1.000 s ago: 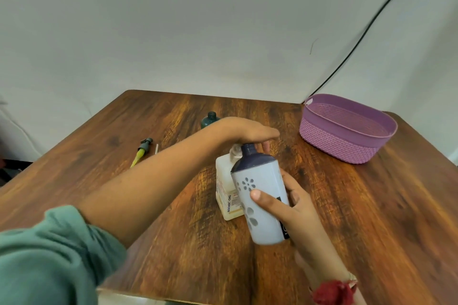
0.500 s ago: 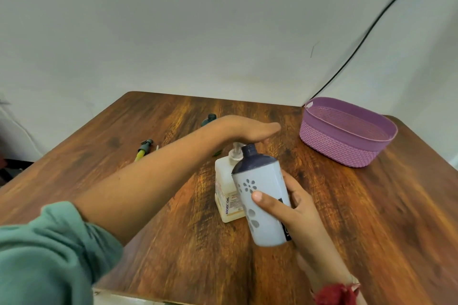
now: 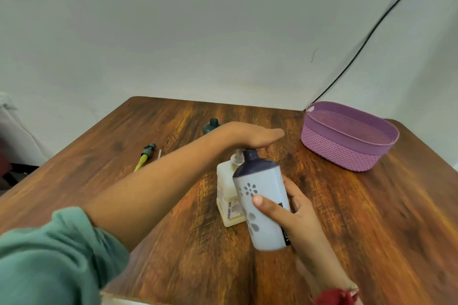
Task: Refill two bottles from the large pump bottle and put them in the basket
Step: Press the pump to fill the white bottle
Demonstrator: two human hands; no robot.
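The large pump bottle (image 3: 228,198), cream-coloured with a white pump, stands mid-table. My left hand (image 3: 250,137) lies flat with straight fingers on top of its pump head. My right hand (image 3: 295,215) grips a pale bottle with a flower print and a dark blue top (image 3: 262,203), tilted so its open neck sits at the pump's spout. A dark teal bottle (image 3: 211,126) stands behind my left wrist, mostly hidden. The purple woven basket (image 3: 347,153) sits at the far right, with nothing visible inside it.
A yellow-green pump insert with a grey cap (image 3: 145,159) lies on the wooden table (image 3: 371,230) at the left, a thin pale stick beside it. A black cable (image 3: 371,32) runs down the white wall behind the basket.
My left hand has risen slightly and flattened over the pump head, and more of the white pump shows. My right hand keeps the flowered bottle at the spout.
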